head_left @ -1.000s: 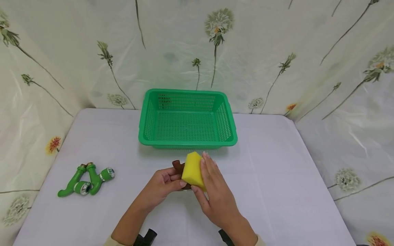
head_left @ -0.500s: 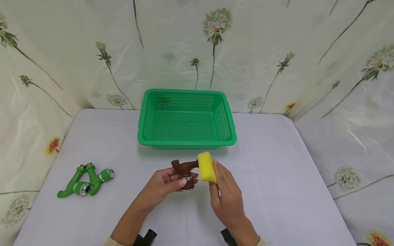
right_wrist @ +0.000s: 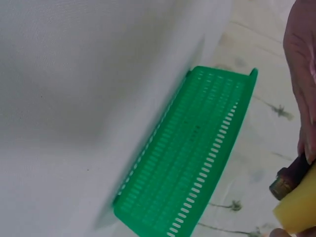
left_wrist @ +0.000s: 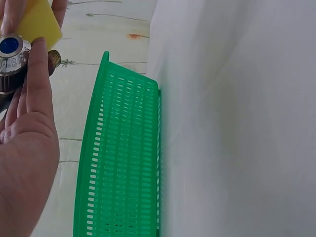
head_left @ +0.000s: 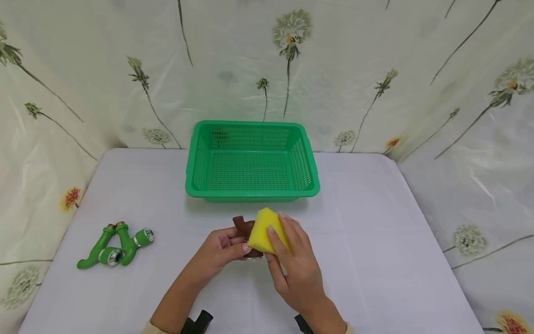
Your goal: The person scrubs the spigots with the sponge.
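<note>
My left hand (head_left: 221,253) grips a brown tap (head_left: 242,225) above the table, in front of the basket. Pinched in my right hand (head_left: 298,266) is a yellow sponge (head_left: 267,232), which lies against the tap and hides much of it in the head view. The left wrist view catches the tap's chrome knob (left_wrist: 14,61) with its blue cap, beside the fingers. A brass threaded end (right_wrist: 282,187) shows next to the sponge (right_wrist: 298,207) in the right wrist view. Two green taps (head_left: 131,246) lie together at the table's left.
Behind the hands stands a green plastic basket (head_left: 252,194) with perforated walls and nothing in it. A white cloth covers the table (head_left: 367,241). Flower-printed sheeting (head_left: 233,60) hangs around the back and sides.
The sponge moved right to the tap's end half a second ago, baring the tap, and is now back left over it. The left hand stays nearly still with the tap.
</note>
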A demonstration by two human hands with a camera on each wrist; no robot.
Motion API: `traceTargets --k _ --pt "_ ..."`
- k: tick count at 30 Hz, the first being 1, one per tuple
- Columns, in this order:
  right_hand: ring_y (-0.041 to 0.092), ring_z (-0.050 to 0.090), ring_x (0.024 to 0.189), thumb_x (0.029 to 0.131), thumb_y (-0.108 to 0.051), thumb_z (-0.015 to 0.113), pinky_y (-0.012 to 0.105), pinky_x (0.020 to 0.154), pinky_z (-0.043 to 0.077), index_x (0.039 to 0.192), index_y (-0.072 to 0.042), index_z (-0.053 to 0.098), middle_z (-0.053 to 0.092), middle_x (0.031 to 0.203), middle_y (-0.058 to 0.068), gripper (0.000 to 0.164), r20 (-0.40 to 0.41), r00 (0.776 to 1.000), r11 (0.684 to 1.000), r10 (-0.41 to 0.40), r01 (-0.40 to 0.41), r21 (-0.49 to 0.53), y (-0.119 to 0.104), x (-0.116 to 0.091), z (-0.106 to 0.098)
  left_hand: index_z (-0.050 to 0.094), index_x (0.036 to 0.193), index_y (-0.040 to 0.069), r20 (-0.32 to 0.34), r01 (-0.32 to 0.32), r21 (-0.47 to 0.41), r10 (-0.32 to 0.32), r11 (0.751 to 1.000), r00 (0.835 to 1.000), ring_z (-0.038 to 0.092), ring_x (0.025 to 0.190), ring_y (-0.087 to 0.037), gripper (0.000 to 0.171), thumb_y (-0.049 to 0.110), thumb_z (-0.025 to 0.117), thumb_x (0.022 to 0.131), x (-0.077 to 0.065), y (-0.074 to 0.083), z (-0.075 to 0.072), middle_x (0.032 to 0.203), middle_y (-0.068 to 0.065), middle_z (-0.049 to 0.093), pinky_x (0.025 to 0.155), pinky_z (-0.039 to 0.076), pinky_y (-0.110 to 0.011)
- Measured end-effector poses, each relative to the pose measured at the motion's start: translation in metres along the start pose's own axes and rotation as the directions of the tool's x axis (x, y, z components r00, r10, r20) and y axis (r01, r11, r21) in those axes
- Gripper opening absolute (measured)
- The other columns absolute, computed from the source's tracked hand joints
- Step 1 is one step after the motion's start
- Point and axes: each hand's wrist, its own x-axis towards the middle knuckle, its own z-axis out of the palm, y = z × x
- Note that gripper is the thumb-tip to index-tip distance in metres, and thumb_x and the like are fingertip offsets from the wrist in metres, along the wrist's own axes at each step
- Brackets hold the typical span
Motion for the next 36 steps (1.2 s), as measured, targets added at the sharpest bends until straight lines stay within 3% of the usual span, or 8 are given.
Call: traceTargets --k 7,15,25,30,36 --pt "0.047 0.058 0.125 0.112 -0.020 0.052 0.035 0.116 0.041 0.134 0.003 0.068 0.059 0.140 0.031 0.035 0.018 0.999 0.999 0.027 -0.026 -0.036 0.006 -0.008 -0.002 0.057 0.139 -0.011 0.018 0.011 0.011 -0.012 1.000 1.000 0.074 0.107 -0.028 0.043 0.009 0.064 0.102 -0.001 0.001 0.000 0.123 -0.021 0.072 0.096 0.058 -0.038" --pt "0.046 0.060 0.120 0.111 -0.020 0.055 0.029 0.112 0.043 0.133 0.006 0.068 0.061 0.138 0.029 0.036 -0.050 0.992 0.992 0.113 -0.116 -0.057 0.019 -0.016 -0.009 0.061 0.139 -0.004 0.012 0.018 -0.011 -0.018 1.000 1.000 0.070 0.118 -0.034 0.038 0.011 0.064 0.103 0.001 0.002 0.003 0.129 -0.020 0.071 0.100 0.056 -0.038" --pt "0.043 0.063 0.115 0.108 -0.023 0.061 0.034 0.110 0.047 0.126 0.001 0.073 0.064 0.132 0.027 0.033 -0.035 0.999 0.999 -0.029 0.028 -0.036 -0.003 0.006 -0.002 0.057 0.137 -0.015 0.022 -0.010 0.023 0.009 1.000 1.000 0.074 0.106 -0.024 0.042 0.005 0.065 0.101 -0.001 -0.001 0.004 0.127 -0.023 0.070 0.095 0.058 -0.038" --pt "0.042 0.064 0.115 0.109 -0.023 0.059 0.033 0.110 0.047 0.129 0.001 0.072 0.064 0.133 0.026 0.034 0.008 1.000 0.997 -0.023 0.024 -0.073 0.002 0.001 -0.004 0.056 0.137 -0.015 0.037 -0.001 0.029 0.000 1.000 0.999 0.073 0.109 -0.024 0.043 0.004 0.066 0.100 -0.002 0.000 0.005 0.127 -0.025 0.069 0.096 0.058 -0.037" --pt "0.042 0.063 0.116 0.110 -0.023 0.058 0.031 0.112 0.044 0.131 0.007 0.068 0.064 0.134 0.025 0.038 0.009 0.999 0.994 0.039 -0.038 -0.102 0.014 -0.006 -0.009 0.057 0.142 -0.007 0.069 0.001 0.001 -0.001 1.000 0.998 0.070 0.117 -0.037 0.043 0.006 0.065 0.101 -0.001 -0.001 0.006 0.130 -0.026 0.068 0.097 0.058 -0.041"
